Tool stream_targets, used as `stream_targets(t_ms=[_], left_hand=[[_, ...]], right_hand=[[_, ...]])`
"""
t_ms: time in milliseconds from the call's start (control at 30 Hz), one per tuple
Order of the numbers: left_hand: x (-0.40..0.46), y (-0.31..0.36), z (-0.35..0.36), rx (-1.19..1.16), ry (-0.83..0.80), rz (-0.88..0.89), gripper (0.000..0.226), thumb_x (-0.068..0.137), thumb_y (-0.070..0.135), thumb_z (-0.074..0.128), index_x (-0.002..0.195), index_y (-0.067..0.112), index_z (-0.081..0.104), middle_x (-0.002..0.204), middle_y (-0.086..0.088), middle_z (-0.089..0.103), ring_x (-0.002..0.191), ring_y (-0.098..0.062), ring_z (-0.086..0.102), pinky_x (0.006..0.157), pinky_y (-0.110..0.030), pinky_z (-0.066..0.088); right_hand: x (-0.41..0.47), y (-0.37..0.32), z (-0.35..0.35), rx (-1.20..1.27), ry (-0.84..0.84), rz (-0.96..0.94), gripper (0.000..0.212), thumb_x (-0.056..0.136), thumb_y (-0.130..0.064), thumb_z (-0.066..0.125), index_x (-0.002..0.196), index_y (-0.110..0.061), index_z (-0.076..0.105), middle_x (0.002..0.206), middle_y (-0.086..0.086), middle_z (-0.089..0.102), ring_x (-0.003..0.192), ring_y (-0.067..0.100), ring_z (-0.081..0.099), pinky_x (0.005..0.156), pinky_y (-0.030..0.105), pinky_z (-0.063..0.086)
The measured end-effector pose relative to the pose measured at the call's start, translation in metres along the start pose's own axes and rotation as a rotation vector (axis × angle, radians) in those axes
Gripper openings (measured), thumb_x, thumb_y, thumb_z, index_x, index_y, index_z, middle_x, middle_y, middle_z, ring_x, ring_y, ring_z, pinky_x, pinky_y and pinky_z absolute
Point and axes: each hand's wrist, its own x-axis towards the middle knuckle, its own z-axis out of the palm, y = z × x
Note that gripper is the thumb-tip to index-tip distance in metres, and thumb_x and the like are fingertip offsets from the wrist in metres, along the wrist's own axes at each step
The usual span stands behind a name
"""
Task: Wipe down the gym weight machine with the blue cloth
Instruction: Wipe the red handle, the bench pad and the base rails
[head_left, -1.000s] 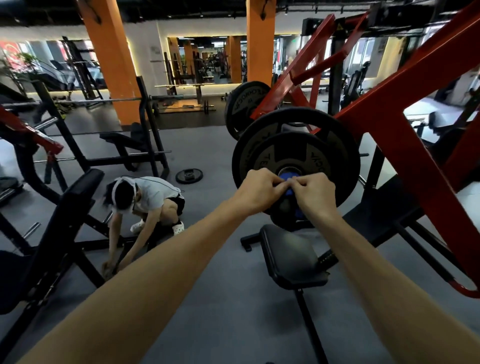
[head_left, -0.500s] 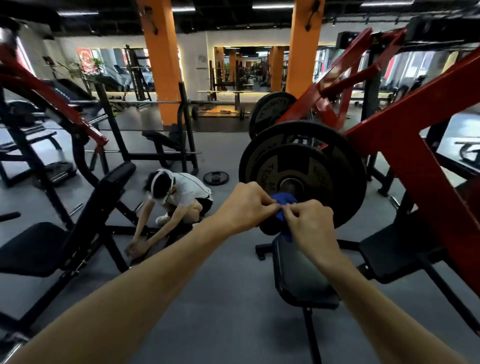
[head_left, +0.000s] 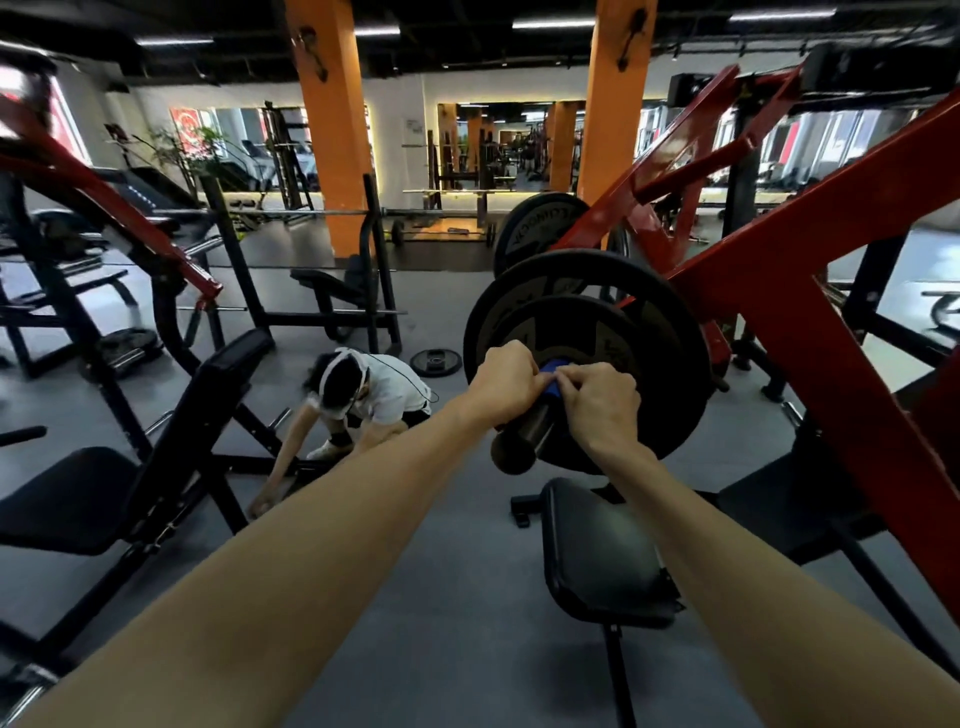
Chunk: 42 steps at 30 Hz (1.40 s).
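Where hands (head_left: 511, 382) meet: blue cloth (head_left: 551, 383).

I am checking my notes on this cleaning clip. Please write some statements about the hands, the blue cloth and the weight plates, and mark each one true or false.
1. Both hands, left hand and right hand, hold the blue cloth. True.
2. The cloth is on the seat pad. False: it is at the sleeve in front of the weight plates.
3. A small plate lies on the floor. True.
4. The sleeve carries no plates. False: plates are loaded.
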Motion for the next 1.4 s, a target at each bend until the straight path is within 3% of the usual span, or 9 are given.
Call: stream_targets(t_ms=[167,433,567,667,833,967,1067,1200,1400], left_hand=[[-0.024,-0.001,-0.005,-0.009,0.032,0.02,0.047,0.099,0.032,0.064,0.071,-0.006,0.069,0.056,-0.007,0.055,0.056,-0.021,0.052,0.055,-0.031,0.037],[-0.091,-0.012,-0.022,0.284,0.042,0.2,0.036,0.1,0.029,0.058,0.075,0.008,0.072,0.065,-0.003,0.058,0.062,-0.021,0.053,0.054,-0.026,0.032],[-0.075,-0.003,-0.02,0.308,0.007,0.21,0.031,0.1,0.024,0.057,0.082,0.004,0.072,0.074,-0.006,0.06,0.068,-0.023,0.052,0.063,-0.034,0.042],[-0.044,0.001,-0.013,0.242,-0.005,0.167,0.041,0.101,0.021,0.057,0.062,0.007,0.056,0.06,-0.003,0.048,0.061,-0.024,0.049,0.063,-0.037,0.041],[-0.001,0.005,0.008,0.158,-0.014,0.121,0.037,0.103,0.02,0.054,0.067,0.009,0.052,0.065,-0.006,0.049,0.07,-0.034,0.06,0.061,-0.04,0.048],[-0.006,0.002,0.009,0.1,-0.008,0.091,0.035,0.103,0.025,0.055,0.074,0.004,0.058,0.064,-0.006,0.051,0.069,-0.031,0.059,0.061,-0.036,0.04],[-0.023,-0.004,0.001,0.08,0.023,0.095,0.04,0.102,0.026,0.059,0.073,0.0,0.066,0.061,-0.007,0.055,0.064,-0.027,0.056,0.06,-0.033,0.038],[-0.055,-0.008,-0.012,0.228,0.016,0.24,0.032,0.1,0.025,0.059,0.086,0.005,0.078,0.076,-0.012,0.071,0.071,-0.027,0.064,0.065,-0.036,0.049],[-0.061,-0.018,-0.008,0.537,-0.022,0.497,0.035,0.105,0.027,0.042,0.099,0.008,0.071,0.095,-0.009,0.068,0.079,-0.026,0.058,0.074,-0.041,0.047]], right_hand=[[-0.015,-0.006,-0.009,0.058,-0.022,-0.033,0.024,0.099,-0.022,0.059,0.093,-0.012,0.08,0.092,0.009,0.076,0.09,0.026,0.07,0.084,0.039,0.056],[-0.082,-0.01,-0.018,0.099,0.009,-0.223,0.022,0.095,-0.016,0.064,0.082,-0.008,0.079,0.073,0.007,0.074,0.066,0.02,0.069,0.067,0.038,0.054],[-0.066,-0.008,-0.012,0.157,0.022,-0.199,0.02,0.094,-0.011,0.064,0.083,-0.003,0.078,0.079,0.011,0.075,0.075,0.022,0.071,0.074,0.025,0.05],[-0.028,-0.002,-0.005,0.182,-0.006,-0.142,0.017,0.095,-0.01,0.064,0.098,-0.004,0.079,0.102,0.011,0.076,0.099,0.02,0.07,0.083,0.01,0.04],[0.004,0.014,0.008,0.132,0.015,-0.069,0.019,0.097,-0.016,0.062,0.102,-0.008,0.079,0.11,0.008,0.075,0.107,0.024,0.068,0.092,0.034,0.054],[-0.003,0.007,0.005,0.22,0.027,-0.013,0.021,0.097,-0.012,0.06,0.096,-0.006,0.08,0.105,0.007,0.076,0.106,0.02,0.068,0.095,0.027,0.05],[-0.019,-0.001,0.003,0.269,0.036,0.029,0.027,0.097,-0.015,0.061,0.08,-0.006,0.08,0.083,0.007,0.077,0.083,0.02,0.071,0.079,0.032,0.055],[-0.057,-0.005,-0.003,0.337,0.011,0.124,0.032,0.097,-0.024,0.064,0.071,-0.01,0.077,0.063,0.004,0.07,0.06,0.013,0.066,0.052,0.02,0.049],[-0.055,-0.003,0.017,0.642,-0.07,0.453,0.03,0.097,-0.024,0.063,0.076,-0.004,0.071,0.077,0.013,0.07,0.076,0.028,0.069,0.074,0.045,0.059]])
